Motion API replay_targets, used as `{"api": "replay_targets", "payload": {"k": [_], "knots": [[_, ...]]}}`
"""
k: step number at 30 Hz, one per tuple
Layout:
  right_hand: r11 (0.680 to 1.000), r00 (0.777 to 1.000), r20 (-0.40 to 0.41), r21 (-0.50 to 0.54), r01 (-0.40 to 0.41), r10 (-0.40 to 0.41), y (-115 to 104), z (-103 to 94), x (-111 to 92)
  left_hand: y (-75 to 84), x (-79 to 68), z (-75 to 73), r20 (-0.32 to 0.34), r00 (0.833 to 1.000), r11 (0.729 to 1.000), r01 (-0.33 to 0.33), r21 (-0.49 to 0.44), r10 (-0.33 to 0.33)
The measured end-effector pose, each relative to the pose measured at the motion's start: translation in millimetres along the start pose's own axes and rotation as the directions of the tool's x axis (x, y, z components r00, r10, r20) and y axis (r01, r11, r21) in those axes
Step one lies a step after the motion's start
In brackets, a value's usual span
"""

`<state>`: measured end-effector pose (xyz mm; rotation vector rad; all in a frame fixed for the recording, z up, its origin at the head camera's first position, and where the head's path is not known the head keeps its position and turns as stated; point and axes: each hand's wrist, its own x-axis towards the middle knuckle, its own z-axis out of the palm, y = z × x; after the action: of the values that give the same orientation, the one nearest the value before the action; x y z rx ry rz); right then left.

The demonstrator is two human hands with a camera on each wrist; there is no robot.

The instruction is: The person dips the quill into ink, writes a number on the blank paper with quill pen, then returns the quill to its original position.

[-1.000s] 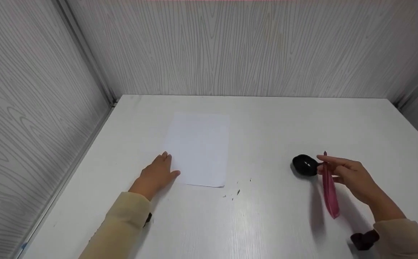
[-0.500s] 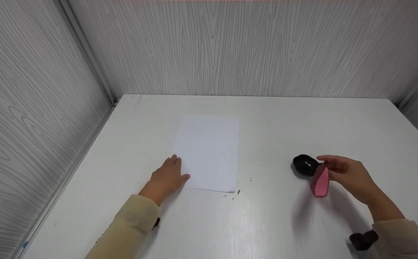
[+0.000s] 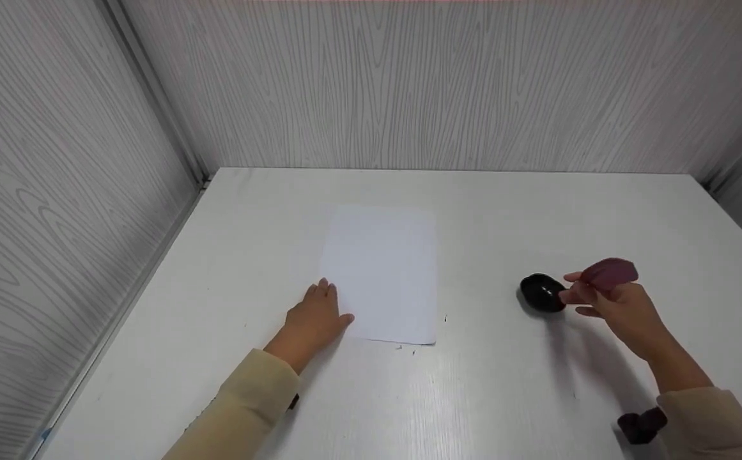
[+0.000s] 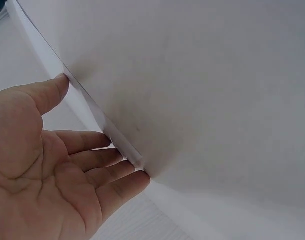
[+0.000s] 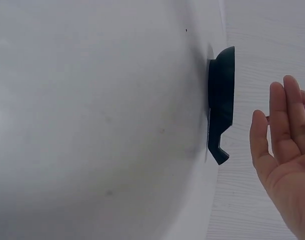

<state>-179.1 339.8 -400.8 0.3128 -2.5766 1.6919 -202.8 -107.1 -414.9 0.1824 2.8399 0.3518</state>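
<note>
A white sheet of paper (image 3: pixel 386 275) lies flat near the middle of the table. My left hand (image 3: pixel 312 319) touches its left edge with extended fingertips and thumb, seen close up in the left wrist view. On the right, my right hand (image 3: pixel 629 329) pinches a thin, dark pink, petal-shaped piece (image 3: pixel 610 273), whose broad part rises above the knuckles. What exactly this piece is I cannot tell. Just left of those fingertips rests a black soup spoon (image 3: pixel 542 292); its short handle is hidden in the head view but shows in the right wrist view.
Small dark specks (image 3: pixel 413 352) dot the white table (image 3: pixel 486 396) by the paper's lower right corner. Wood-grained panels stand along the back (image 3: pixel 409 89) and left side (image 3: pixel 57 211). A black wrist device (image 3: pixel 642 426) sits at the right sleeve.
My left hand and the paper have slid to the right, over some specks. The pink piece has turned from hanging below my right fingers to standing above them. The spoon stayed put.
</note>
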Motion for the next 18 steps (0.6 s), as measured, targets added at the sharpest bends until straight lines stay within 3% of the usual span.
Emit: {"api": "replay_targets", "payload": {"k": [10,14,18], "knots": [[0.986,0.985,-0.121,-0.127,0.109,-0.124,-1,9.0,4,14.2,-1.1,7.9,-0.004,1.000,1.000,0.015,0.013,-0.015],[0.986,0.985,-0.144,-0.149,0.076,-0.097,-18,13.7,2,17.3,-1.4,11.2,-0.019,1.000,0.999,0.018,0.028,-0.017],[0.992,0.989,-0.149,-0.123,-0.011,-0.007,-12,12.9,6,18.7,-2.6,12.8,-0.034,0.999,0.999,0.012,0.039,-0.010]]}}
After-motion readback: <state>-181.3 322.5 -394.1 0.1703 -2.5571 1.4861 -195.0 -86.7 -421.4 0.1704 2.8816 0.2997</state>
